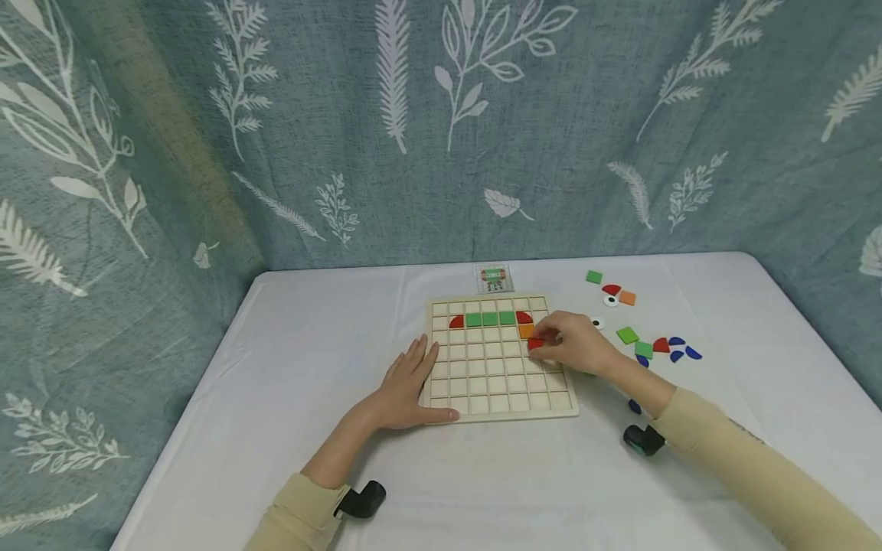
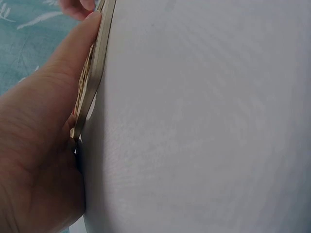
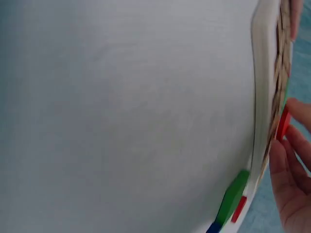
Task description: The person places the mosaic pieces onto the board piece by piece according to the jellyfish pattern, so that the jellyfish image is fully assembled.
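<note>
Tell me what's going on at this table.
A person is working on a wooden grid board. The right hand pinches a red piece at the board's right side, while the left hand rests against its left and near edges. Three green squares sit in a row between two red rounded pieces, with an orange square below the rightmost. More coloured pieces lie loose to the right; a picture card lies behind the board.

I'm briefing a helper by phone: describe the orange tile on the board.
On the white table lies a wooden grid board. Toward its far right corner, a red piece ends a row with three green squares; the orange tile lies on its near side. It's the only orange piece visible there.
</note>
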Tool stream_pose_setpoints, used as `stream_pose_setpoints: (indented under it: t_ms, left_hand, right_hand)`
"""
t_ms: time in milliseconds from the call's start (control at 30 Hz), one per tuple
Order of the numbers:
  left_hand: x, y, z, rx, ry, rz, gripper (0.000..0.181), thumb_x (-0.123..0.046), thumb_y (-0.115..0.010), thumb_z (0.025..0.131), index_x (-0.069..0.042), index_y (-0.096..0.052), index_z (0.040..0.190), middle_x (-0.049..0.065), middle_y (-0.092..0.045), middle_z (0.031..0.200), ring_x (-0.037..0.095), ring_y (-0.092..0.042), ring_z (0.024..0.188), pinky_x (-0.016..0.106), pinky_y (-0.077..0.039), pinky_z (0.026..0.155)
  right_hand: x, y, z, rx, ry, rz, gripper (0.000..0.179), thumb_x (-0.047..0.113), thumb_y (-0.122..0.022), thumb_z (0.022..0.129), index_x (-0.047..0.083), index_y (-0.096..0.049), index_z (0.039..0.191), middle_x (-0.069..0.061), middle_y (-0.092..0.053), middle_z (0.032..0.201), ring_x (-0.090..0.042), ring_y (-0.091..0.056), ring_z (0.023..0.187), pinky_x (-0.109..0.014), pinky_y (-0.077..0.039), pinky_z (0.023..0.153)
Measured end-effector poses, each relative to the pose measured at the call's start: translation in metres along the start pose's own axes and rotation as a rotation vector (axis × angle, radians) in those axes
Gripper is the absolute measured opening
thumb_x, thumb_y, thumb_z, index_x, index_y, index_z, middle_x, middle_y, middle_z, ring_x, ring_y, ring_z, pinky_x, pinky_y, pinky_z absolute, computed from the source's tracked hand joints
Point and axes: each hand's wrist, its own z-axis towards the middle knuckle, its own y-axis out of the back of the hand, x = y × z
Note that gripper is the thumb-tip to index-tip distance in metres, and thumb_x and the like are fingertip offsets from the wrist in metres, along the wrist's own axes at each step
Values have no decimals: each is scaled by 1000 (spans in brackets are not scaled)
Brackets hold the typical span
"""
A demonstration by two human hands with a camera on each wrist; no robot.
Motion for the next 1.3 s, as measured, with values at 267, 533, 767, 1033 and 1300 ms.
stream_pose_setpoints:
  t_ms: [267,533,767,1033,1300]
  left_hand:
    - [0,0,0,2,5,3,115,-57,-74,80,-5,-5,156,14,8,162,27,10,148,48,1,118]
    - [0,1,0,-6,-1,1,115,-56,-74,79,-5,-6,156,15,7,162,28,9,148,49,0,118]
    - [-1,1,-1,0,-2,8,115,-55,-74,80,-4,-6,156,15,7,162,28,9,148,49,0,118]
    - [-1,0,0,-5,-8,15,115,-56,-74,80,-4,-6,156,15,7,162,28,9,148,48,0,118]
    - [0,-1,0,-5,-3,16,115,-56,-74,80,-4,-6,156,15,7,162,27,9,148,48,0,118]
  right_hand:
    - [2,-9,4,8,-4,29,21,16,-79,83,6,-73,101,-3,-66,93,-17,-61,82,-33,-51,72]
    - [0,-6,2,4,21,39,18,10,-76,86,5,-74,103,-4,-68,97,-20,-64,87,-35,-54,76]
    - [0,-6,2,27,41,60,18,7,-73,88,4,-73,106,-7,-68,103,-24,-65,94,-37,-55,80]
    - [3,-6,1,26,39,49,18,3,-69,89,2,-74,106,-8,-67,103,-26,-64,96,-39,-55,81]
    - [3,-8,-1,-7,65,31,18,2,-70,89,3,-74,106,-8,-69,102,-26,-65,94,-39,-55,80]
